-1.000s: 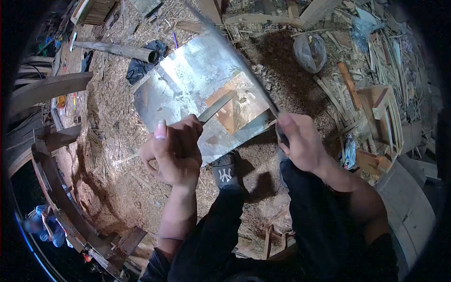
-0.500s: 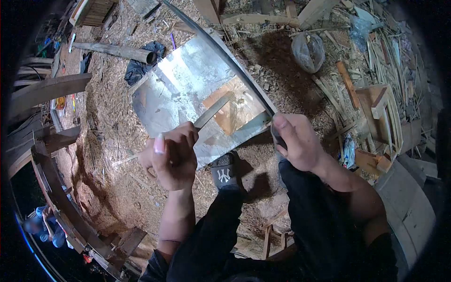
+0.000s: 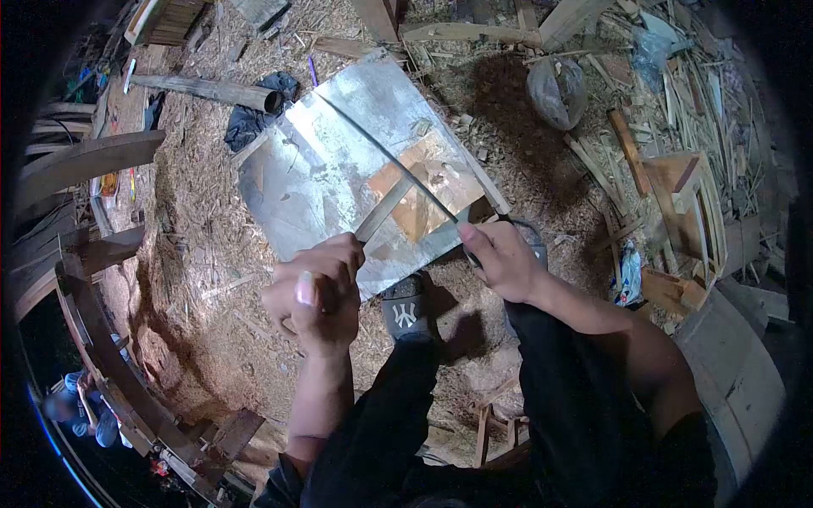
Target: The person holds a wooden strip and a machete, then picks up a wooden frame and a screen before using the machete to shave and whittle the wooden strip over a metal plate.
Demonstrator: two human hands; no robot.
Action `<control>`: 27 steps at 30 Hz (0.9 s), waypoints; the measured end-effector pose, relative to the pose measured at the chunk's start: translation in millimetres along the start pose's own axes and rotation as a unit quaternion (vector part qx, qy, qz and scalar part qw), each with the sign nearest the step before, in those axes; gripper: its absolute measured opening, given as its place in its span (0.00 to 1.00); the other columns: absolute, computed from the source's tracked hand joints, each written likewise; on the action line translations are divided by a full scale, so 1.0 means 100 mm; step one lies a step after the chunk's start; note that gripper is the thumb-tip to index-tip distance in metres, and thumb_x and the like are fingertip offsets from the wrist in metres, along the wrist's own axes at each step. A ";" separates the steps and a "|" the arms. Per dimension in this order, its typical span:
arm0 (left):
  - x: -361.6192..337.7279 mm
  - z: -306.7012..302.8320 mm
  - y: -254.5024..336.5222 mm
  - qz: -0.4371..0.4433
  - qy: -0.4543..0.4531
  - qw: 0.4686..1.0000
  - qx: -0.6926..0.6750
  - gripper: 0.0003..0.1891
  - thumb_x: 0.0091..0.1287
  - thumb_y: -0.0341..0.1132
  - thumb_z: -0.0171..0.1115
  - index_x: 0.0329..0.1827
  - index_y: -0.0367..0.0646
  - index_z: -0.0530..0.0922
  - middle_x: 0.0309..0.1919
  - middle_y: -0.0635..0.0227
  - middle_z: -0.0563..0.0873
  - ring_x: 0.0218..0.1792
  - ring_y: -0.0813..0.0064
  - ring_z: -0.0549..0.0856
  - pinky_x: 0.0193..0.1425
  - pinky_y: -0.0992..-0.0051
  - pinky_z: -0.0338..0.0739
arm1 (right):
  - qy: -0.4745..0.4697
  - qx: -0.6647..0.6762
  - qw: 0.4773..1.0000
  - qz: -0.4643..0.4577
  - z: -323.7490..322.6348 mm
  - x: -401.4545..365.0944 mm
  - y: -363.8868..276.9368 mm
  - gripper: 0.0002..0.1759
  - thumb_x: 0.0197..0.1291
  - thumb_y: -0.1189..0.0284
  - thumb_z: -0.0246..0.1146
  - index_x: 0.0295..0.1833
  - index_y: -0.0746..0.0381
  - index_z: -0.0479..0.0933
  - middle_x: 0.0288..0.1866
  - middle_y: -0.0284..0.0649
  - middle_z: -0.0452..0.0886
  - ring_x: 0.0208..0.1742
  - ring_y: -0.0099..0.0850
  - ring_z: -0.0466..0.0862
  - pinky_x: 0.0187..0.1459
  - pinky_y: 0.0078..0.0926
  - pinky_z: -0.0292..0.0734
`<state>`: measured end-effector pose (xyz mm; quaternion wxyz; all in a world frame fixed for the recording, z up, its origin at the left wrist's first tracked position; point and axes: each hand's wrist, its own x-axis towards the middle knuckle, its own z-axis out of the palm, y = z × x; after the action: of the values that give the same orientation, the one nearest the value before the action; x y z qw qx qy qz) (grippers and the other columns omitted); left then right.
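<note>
My left hand is closed around the lower end of a flat, grey-brown wooden strip, thumb upward. The strip points away over the metal sheet. In my right hand is the near end of a machete, its handle hidden in my fist. Its long, thin, dark blade appears nearly edge-on and slants to the far left, crossing in front of the strip's upper end in this view. Beneath them lies the pale metal sheet, with a brown wooden board on its right part.
Sawdust and shavings cover the ground. A sandalled foot stands at the sheet's near edge. Curved timbers line the left; a person sits beyond. A plastic bag and wooden crate lie right.
My right hand has moved left and slightly up in view, and the machete's blade has come down toward the sheet and strip. My left hand keeps its hold, shifting slightly.
</note>
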<state>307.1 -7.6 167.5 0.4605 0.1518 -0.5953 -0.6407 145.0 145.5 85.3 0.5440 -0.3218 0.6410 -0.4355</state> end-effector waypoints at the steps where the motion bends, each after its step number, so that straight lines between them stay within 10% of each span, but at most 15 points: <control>1: 0.00 0.00 0.00 0.001 -0.020 1.000 0.004 0.29 0.71 0.40 0.53 0.11 0.44 0.52 0.09 0.70 0.58 0.12 0.73 0.58 0.23 0.67 0.56 | 0.000 -0.001 1.000 -0.001 -0.01 0.01 -0.01 0.36 0.75 0.43 0.48 0.28 0.66 0.70 0.16 0.29 0.64 0.19 0.18 0.70 0.22 0.24 0.65; 10: 0.02 0.00 0.00 0.007 0.011 1.000 0.003 0.29 0.71 0.40 0.53 0.11 0.44 0.52 0.09 0.71 0.56 0.11 0.74 0.57 0.22 0.68 0.56 | 0.055 0.030 0.985 -0.158 -0.04 0.03 -0.36 0.39 0.76 0.44 0.46 0.24 0.68 0.71 0.14 0.41 0.66 0.20 0.28 0.65 0.26 0.39 0.64; 15: 0.01 -0.04 -0.07 0.001 0.024 0.999 -0.039 0.28 0.70 0.40 0.52 0.11 0.44 0.52 0.09 0.71 0.57 0.11 0.74 0.57 0.22 0.68 0.56 | 0.049 -0.102 0.994 0.007 0.02 0.14 -0.14 0.39 0.76 0.44 0.44 0.22 0.67 0.69 0.15 0.36 0.66 0.21 0.26 0.69 0.26 0.35 0.65; 23: 0.05 0.05 0.00 -0.010 0.008 1.000 0.012 0.28 0.70 0.40 0.53 0.11 0.44 0.53 0.09 0.71 0.57 0.11 0.73 0.57 0.22 0.68 0.56 | 0.092 0.004 0.983 -0.158 -0.10 0.00 -0.36 0.37 0.75 0.44 0.49 0.25 0.68 0.72 0.14 0.41 0.65 0.21 0.27 0.66 0.24 0.35 0.63; 27: 0.06 0.02 -0.01 -0.011 0.000 1.000 -0.008 0.28 0.71 0.40 0.52 0.12 0.44 0.53 0.09 0.70 0.58 0.12 0.73 0.57 0.22 0.68 0.56 | 0.072 -0.101 0.992 -0.002 -0.01 0.09 -0.08 0.39 0.75 0.45 0.49 0.22 0.69 0.70 0.14 0.45 0.65 0.20 0.29 0.67 0.26 0.38 0.65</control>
<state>302.0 -10.6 169.6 0.4550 0.1548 -0.5885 -0.6501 141.3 134.5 88.6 0.4603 -0.3442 0.7184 -0.3919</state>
